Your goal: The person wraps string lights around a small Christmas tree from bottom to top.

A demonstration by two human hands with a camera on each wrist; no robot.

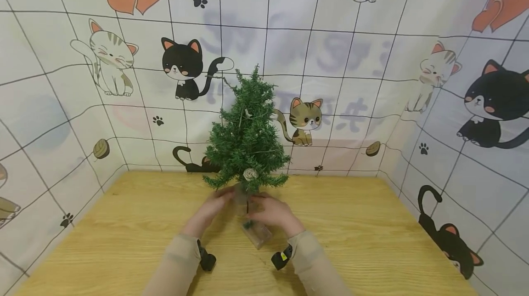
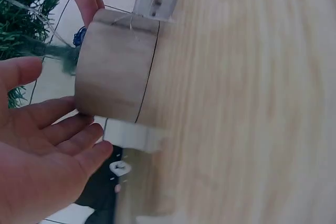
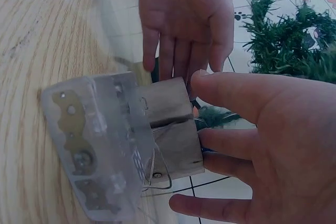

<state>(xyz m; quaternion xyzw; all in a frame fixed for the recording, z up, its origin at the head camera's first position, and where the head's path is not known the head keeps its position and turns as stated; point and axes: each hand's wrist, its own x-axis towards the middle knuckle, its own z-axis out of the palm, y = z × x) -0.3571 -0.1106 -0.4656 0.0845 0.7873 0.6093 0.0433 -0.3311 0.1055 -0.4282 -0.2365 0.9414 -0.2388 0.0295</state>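
Observation:
A small artificial Christmas tree point(image 1: 248, 135) stands upright on a round wooden base point(image 2: 115, 66). My left hand point(image 1: 215, 206) is at the left of this base, its fingertips at the rim and the thumb apart in the left wrist view. From the other side my right hand point(image 1: 274, 213) reaches to the base, with fairly straight fingers and the thumb spread along its upper edge in the right wrist view. A clear plastic battery box point(image 3: 94, 145) lies in front of the base, thin wires point(image 3: 163, 166) running beside it. In the head view the hands partly hide the base.
The tree carries a pale woven ball point(image 1: 250, 174) low on its front. A wooden table point(image 1: 351, 241) lies under everything. White sheeting with cat prints point(image 1: 306, 121) walls in the back and both sides. Each wrist wears a small black camera point(image 1: 206, 259).

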